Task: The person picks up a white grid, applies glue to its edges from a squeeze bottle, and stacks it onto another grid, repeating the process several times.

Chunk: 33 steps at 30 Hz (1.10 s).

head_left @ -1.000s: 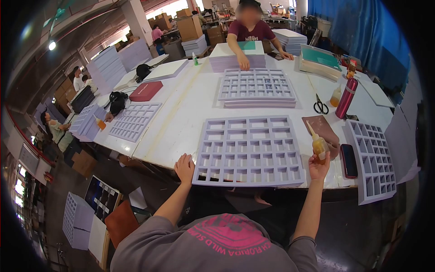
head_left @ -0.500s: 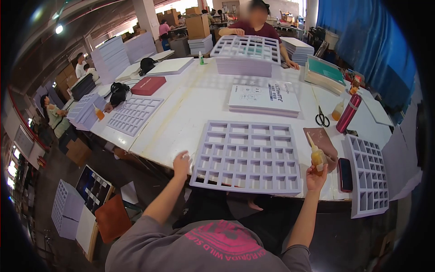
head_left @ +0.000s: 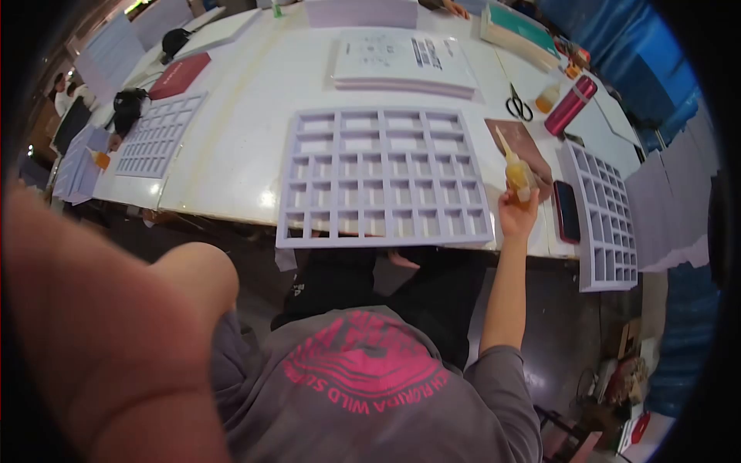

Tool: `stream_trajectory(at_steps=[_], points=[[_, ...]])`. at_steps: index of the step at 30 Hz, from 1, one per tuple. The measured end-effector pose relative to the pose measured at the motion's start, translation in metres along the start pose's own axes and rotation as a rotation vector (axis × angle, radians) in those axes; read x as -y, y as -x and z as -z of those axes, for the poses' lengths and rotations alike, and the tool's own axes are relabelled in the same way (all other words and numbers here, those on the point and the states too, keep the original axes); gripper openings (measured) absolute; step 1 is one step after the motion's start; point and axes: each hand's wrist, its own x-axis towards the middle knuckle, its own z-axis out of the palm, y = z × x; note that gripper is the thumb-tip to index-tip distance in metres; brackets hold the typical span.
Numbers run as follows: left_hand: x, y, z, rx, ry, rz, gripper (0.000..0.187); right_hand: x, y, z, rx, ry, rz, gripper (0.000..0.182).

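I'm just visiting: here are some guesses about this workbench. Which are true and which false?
1. The right hand holds a small amber glue bottle with a long nozzle. True.
2. The lilac foam grid tray lies on the floor. False: it lies on the white table, its near edge at the table's edge.
3. A black phone lies right of the bottle. True.
4. The magenta metal flask lies inside the tray. False: it rests on the table beyond it, near the black-handled scissors.
5. The left hand grips the tray. False: only a blurred arm close to the camera shows.

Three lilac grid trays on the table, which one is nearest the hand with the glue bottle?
The big middle tray: its right edge lies just beside the right hand holding the glue bottle. The right-hand tray sits beyond a phone; the left tray is farthest.
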Motion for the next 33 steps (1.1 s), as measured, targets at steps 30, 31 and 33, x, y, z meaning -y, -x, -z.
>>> stream_trajectory(at_steps=[30, 31, 33], points=[[0.121, 0.257, 0.062, -0.109, -1.084, 1.118, 0.059, -0.001, 0.007, -0.003, 0.036, 0.071, 0.063, 0.06], [0.136, 0.319, 0.059, 0.095, -1.174, 1.411, 0.063, 0.0, 0.007, -0.002, 0.051, 0.056, 0.052, 0.059], [0.133, 0.335, 0.047, 0.09, -1.072, 1.495, 0.055, -0.001, 0.006, -0.005, -0.005, 0.075, 0.067, 0.06]])
